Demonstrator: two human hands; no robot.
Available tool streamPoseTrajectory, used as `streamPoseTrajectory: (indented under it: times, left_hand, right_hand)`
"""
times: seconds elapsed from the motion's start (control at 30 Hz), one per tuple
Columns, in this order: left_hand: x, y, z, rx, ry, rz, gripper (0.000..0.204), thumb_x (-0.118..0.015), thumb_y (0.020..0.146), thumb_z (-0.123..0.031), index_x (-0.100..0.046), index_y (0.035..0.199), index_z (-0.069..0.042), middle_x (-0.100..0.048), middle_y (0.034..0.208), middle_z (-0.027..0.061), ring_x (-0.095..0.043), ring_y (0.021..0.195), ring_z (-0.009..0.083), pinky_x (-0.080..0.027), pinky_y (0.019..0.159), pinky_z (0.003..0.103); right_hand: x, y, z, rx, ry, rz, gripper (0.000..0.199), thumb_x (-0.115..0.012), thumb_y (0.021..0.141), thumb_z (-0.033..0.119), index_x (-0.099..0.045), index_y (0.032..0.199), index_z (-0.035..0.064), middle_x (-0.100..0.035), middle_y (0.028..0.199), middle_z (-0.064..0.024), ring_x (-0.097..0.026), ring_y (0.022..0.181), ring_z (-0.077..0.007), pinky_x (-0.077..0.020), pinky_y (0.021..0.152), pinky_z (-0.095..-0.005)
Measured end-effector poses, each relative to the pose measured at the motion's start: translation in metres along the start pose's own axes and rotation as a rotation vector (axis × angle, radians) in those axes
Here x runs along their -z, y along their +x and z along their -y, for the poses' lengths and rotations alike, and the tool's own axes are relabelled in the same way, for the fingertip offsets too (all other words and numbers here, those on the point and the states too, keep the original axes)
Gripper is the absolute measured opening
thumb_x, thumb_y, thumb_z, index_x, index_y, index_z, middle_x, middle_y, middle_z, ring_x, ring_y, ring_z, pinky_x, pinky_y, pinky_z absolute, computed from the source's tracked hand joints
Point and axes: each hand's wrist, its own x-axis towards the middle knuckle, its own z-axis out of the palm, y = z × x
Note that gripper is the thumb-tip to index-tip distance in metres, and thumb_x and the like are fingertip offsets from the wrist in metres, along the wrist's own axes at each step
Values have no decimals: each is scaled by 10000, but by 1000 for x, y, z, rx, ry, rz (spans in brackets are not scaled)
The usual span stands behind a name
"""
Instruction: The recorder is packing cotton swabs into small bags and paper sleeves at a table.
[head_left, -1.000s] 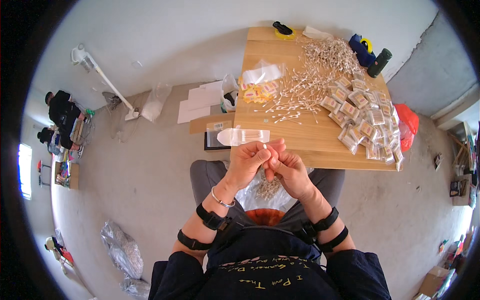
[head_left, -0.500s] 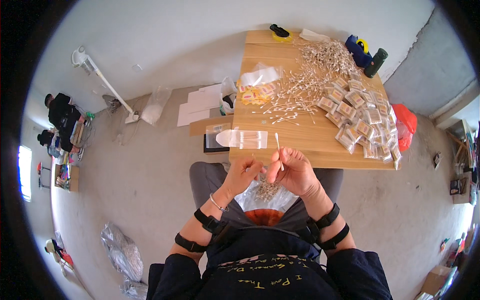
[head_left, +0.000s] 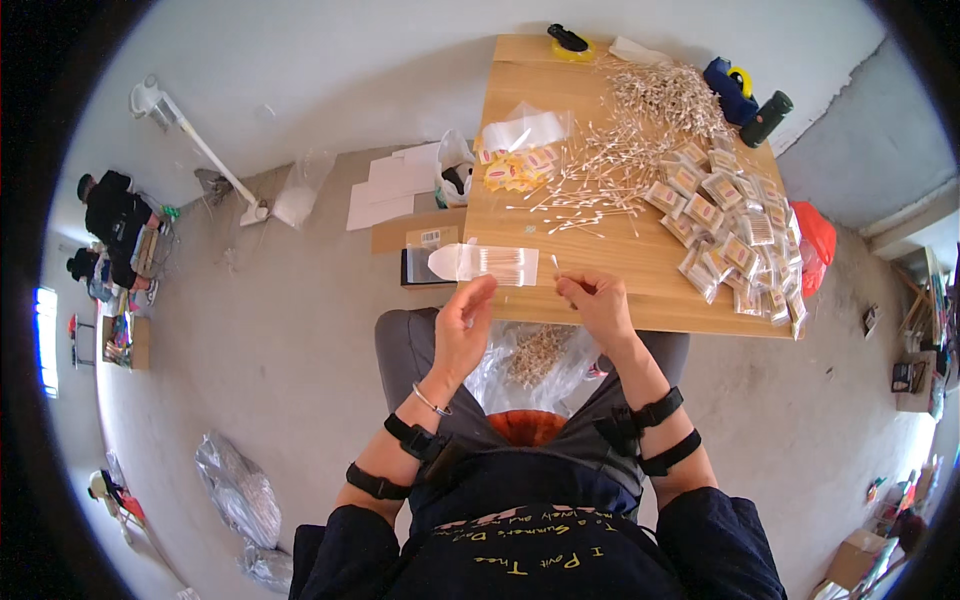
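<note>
My right hand (head_left: 597, 303) pinches a cotton swab (head_left: 555, 263) between thumb and fingers, its white tip pointing up over the table's near edge. Left of it, a small clear plastic bag (head_left: 510, 266) with a row of swabs inside lies flat, its flap toward the left. My left hand (head_left: 466, 318) is just below that bag, empty, with fingers loosely bent and apart from the thumb. The fingertips reach the bag's lower edge; whether they touch it I cannot tell. Loose swabs (head_left: 585, 205) are scattered farther back on the wooden table (head_left: 590, 290).
Filled swab packs (head_left: 735, 225) heap up at the table's right. Yellow-and-white cards (head_left: 515, 170) and empty clear bags (head_left: 530, 130) lie at the left. A large swab pile (head_left: 670, 95), tape dispensers and a dark bottle (head_left: 767, 120) stand at the back. A plastic bag of swabs (head_left: 540, 355) lies between my knees.
My hands have moved apart and forward. The left one has gone up toward the clear bag, and the right one has carried the swab to the table's edge.
</note>
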Motion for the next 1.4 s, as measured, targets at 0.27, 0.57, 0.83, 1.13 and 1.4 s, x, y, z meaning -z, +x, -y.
streamPoseTrajectory:
  times: [0.27, 0.57, 0.83, 1.13, 1.4]
  left_hand:
    - [1, 40, 30, -73, -199, -212, 448, -425, 999, -39, -356, 1438, 18, -413, 1466, 153, -398, 1363, 230, -310, 1121, 325]
    - [-6, 74, 62, 8, -374, -184, 494, -376, 1047, -218, -289, 1481, 2, -331, 1517, 132, -304, 1410, 224, -222, 1168, 346]
    - [-12, 77, 66, -2, -378, -186, 515, -320, 1047, -264, -316, 1454, 51, -361, 1498, 175, -334, 1392, 244, -235, 1148, 330]
    - [-16, 75, 67, -63, -375, -168, 533, -310, 1048, -293, -317, 1450, 57, -371, 1484, 180, -345, 1383, 252, -243, 1146, 338]
    - [-13, 75, 73, -58, -407, -177, 550, -309, 1059, -333, -316, 1448, 57, -367, 1480, 189, -330, 1391, 253, -238, 1158, 349]
  right_hand:
    - [-38, 78, -18, 451, -672, -92, 97, -683, 813, 140, -735, 878, 89, -673, 858, -116, -603, 876, -289, -470, 810, -381]
    - [-70, 100, -40, 549, -892, -36, 123, -693, 804, 131, -740, 917, 132, -625, 909, -56, -546, 936, -283, -453, 838, -391]
    - [-74, 84, -46, 584, -874, -119, 193, -670, 799, 71, -736, 962, 151, -588, 1005, -53, -527, 958, -281, -447, 833, -401]
    - [-73, 81, -55, 562, -720, -345, 192, -665, 781, 61, -699, 962, 113, -566, 1053, -90, -514, 996, -327, -431, 829, -423]
    - [-66, 86, -51, 495, -760, -276, 135, -687, 786, 70, -672, 920, 82, -592, 951, -83, -538, 917, -311, -440, 840, -429]
